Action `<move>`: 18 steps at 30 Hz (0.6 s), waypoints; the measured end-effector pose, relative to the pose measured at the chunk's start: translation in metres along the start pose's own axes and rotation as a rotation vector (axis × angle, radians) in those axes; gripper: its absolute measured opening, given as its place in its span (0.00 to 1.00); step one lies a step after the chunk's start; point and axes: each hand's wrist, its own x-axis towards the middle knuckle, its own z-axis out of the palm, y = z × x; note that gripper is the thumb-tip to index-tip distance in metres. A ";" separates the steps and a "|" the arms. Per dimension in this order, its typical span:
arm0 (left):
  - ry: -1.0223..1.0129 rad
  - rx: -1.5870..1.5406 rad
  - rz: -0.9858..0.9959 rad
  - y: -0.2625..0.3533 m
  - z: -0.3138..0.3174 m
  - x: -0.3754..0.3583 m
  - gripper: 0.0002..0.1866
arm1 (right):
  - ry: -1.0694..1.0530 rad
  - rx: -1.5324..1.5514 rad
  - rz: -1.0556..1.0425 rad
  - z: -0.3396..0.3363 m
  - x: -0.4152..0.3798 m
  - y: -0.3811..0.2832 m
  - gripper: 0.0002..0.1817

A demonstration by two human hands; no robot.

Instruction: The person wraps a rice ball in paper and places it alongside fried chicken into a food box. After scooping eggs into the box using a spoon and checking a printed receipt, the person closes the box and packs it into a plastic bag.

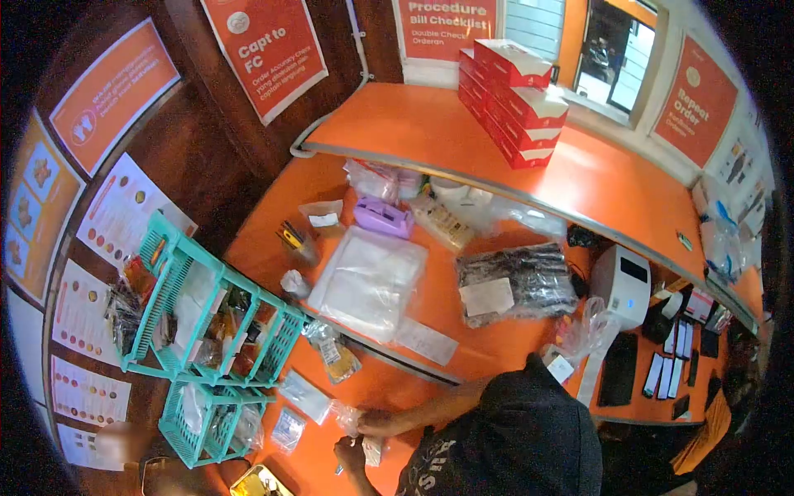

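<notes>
Low in the view, my right hand reaches in from the right over the orange counter, its fingers closed at the edge of a small clear plastic bag. Just below it is my left hand, curled shut; what it grips is too small to make out. A small pale packet or box shows beside the hands, partly covered. Left of them lie a flat clear packet and a long pale plastic sleeve. A bag with yellowish contents sits farther up the counter.
Turquoise baskets filled with packets stand at left. Stacked clear bags, a purple tape dispenser and a black plastic-wrapped bundle lie behind. Red-and-white boxes top the raised shelf. A white printer stands right. A blurred person is lower left.
</notes>
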 end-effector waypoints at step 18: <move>0.015 -0.012 0.065 -0.042 0.031 -0.004 0.15 | 0.094 -0.276 -0.203 0.014 -0.002 -0.008 0.12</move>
